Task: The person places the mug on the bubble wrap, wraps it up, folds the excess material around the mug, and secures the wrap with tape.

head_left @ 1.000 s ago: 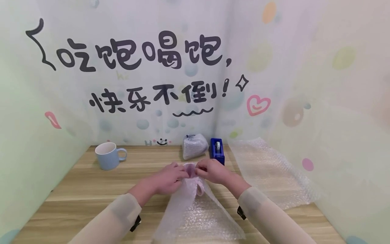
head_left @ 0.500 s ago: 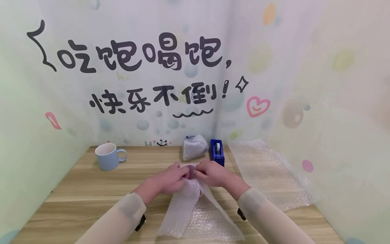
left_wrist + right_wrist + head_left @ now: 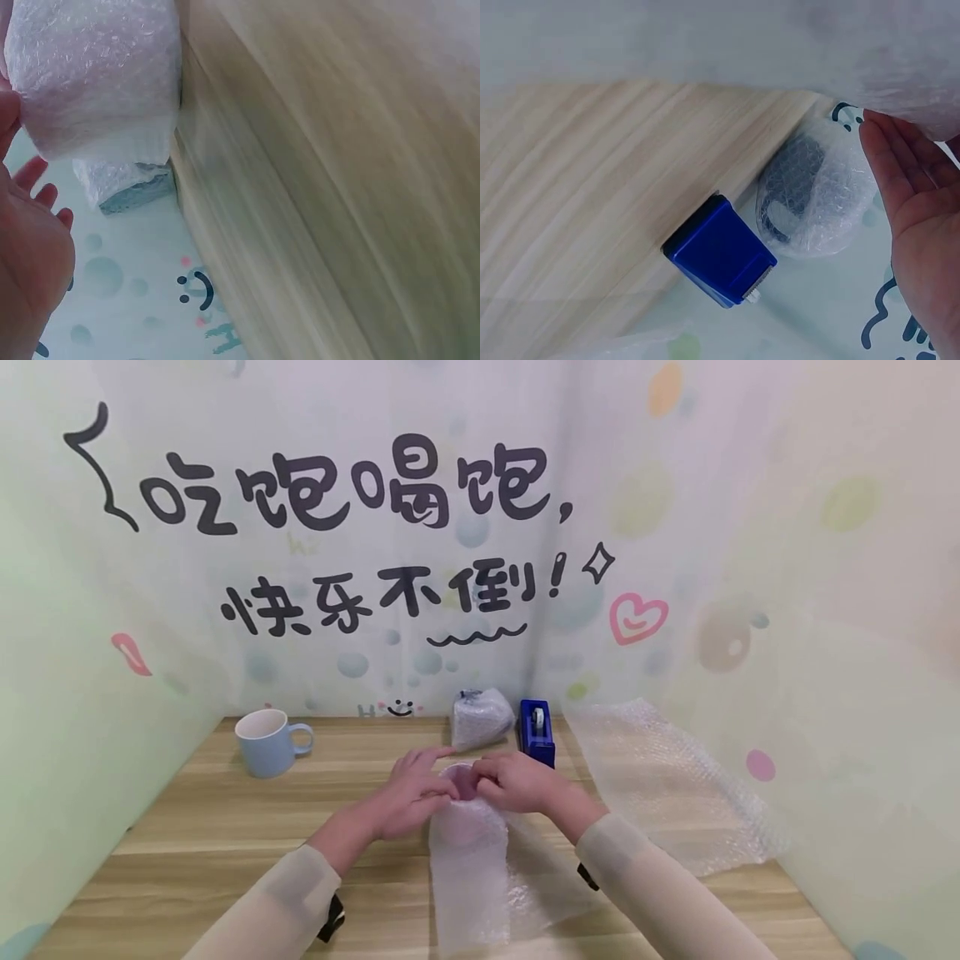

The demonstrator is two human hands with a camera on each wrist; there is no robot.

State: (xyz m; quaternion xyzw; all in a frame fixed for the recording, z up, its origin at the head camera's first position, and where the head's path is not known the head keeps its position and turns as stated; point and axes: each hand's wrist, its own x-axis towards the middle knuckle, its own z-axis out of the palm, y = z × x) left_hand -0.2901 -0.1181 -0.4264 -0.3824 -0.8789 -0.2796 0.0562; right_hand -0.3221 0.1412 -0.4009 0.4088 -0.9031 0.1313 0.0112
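Observation:
A pink mug (image 3: 465, 783) stands upright in the middle of the table, its body covered by a sheet of bubble wrap (image 3: 471, 885) that trails toward the front edge. My left hand (image 3: 408, 797) is at the mug's left rim, thumb touching the wrapped side and the other fingers spread loosely. At the right rim, my right hand (image 3: 517, 783) pinches the wrap's edge, fingertips bent over the mug's mouth. The left wrist view shows the wrapped side (image 3: 97, 82) close up. The mug's handle is hidden under the wrap.
A blue mug (image 3: 266, 743) stands at the back left. Behind the hands are a bubble-wrapped bundle (image 3: 482, 718) and a blue tape dispenser (image 3: 536, 731). Another bubble wrap sheet (image 3: 667, 785) lies at the right, against the wall.
The left flap of wrap has swung over the mug's front and now hangs straight, covering the handle. My left hand has loosened its fingers; my right hand stays at the rim.

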